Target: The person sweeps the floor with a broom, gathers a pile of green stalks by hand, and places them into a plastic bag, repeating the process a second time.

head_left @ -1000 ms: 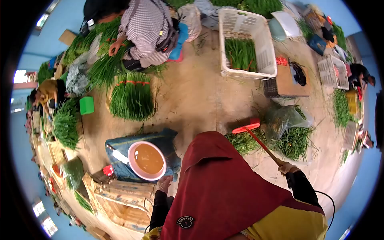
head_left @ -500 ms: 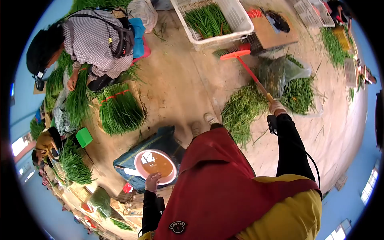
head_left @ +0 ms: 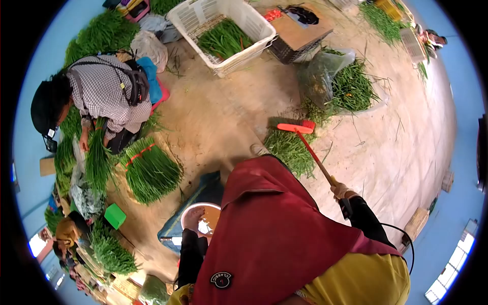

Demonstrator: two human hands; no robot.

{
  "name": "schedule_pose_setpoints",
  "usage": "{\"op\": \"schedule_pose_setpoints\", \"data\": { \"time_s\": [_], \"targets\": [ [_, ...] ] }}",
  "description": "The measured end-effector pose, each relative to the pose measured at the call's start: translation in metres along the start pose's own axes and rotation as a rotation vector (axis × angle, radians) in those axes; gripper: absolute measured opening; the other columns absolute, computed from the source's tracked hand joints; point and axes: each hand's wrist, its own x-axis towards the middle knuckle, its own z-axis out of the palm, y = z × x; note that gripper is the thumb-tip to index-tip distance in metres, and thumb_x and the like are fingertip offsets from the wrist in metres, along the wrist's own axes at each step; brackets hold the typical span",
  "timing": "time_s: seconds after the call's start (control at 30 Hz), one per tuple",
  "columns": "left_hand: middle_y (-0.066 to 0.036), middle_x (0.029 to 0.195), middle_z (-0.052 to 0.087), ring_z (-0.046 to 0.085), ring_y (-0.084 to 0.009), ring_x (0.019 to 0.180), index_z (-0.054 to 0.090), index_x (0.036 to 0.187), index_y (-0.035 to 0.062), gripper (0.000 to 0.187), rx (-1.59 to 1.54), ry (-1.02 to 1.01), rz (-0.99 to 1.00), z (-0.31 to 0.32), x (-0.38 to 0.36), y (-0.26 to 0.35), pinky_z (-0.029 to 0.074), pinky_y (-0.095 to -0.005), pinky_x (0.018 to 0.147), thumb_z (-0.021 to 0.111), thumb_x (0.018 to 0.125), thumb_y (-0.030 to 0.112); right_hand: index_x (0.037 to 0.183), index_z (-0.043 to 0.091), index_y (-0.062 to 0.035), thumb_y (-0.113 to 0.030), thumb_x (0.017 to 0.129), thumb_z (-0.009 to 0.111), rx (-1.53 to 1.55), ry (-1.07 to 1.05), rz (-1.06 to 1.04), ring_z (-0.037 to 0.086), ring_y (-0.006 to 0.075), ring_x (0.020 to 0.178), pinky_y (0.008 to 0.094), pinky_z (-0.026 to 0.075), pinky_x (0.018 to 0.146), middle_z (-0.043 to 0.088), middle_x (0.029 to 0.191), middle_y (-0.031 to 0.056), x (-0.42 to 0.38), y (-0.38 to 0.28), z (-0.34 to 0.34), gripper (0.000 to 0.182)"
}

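Note:
My right hand (head_left: 343, 191) is wrapped round the handle of a broom (head_left: 314, 152) with a red-orange head. The broom's bristles rest at the upper edge of a heap of loose green trimmings (head_left: 291, 152) on the floor. Over a pink-rimmed basin (head_left: 211, 205) of brownish water hangs my left hand (head_left: 193, 218), its fingers loosely apart and nothing seen in it. The basin stands on a dark blue sheet (head_left: 206, 188), partly hidden by my red apron (head_left: 274, 218).
A co-worker (head_left: 109, 89) at left handles long green stalks beside a tied bundle (head_left: 152, 175). A white crate (head_left: 244, 56) with greens stands ahead. A clear plastic bag (head_left: 325, 76) and more greens (head_left: 353, 89) lie upper right. A green box (head_left: 115, 216) is at left.
The broom head has come down and closer to me, from near the crates onto the trimmings heap. My right hand has drawn back toward my body. My left hand has moved over the basin.

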Motion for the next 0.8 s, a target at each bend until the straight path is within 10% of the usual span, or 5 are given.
{"op": "schedule_pose_setpoints", "data": {
  "time_s": [0.23,0.43,0.8],
  "targets": [
    [-0.003,0.086,0.062,0.059,-0.0128,0.078,0.06,0.091,0.0066,0.025,0.066,0.032,-0.027,-0.008,0.003,0.02,0.043,-0.0261,0.065,0.065,0.073,0.024,0.131,0.036,-0.0289,-0.023,0.088,0.043,0.506,-0.052,0.127,0.043,0.0146,0.037,0.0312,0.038,0.034,0.045,0.051,0.0032,-0.068,-0.015,0.004,0.044],
    [-0.003,0.083,0.062,0.058,-0.012,0.076,0.059,0.087,0.0073,0.024,0.106,0.043,-0.107,-0.001,-0.012,0.017,0.041,-0.0248,0.063,0.065,0.071,0.024,0.117,0.052,-0.0192,-0.03,0.084,0.049,0.176,0.291,-0.156,0.049,0.0172,0.038,0.0317,0.041,0.037,0.051,0.052,0.0087,0.087,0.008,0.01,0.035],
    [-0.005,0.09,0.063,0.06,-0.0136,0.081,0.059,0.097,0.0029,0.03,0.271,0.046,-0.084,0.054,-0.039,0.032,0.043,-0.0247,0.063,0.063,0.076,0.023,0.106,0.059,-0.0085,-0.028,0.079,0.058,0.129,0.26,-0.024,0.059,0.0333,0.088,0.0379,0.046,0.074,0.062,0.087,0.0199,0.091,0.102,-0.02,0.034]
  ]
}}
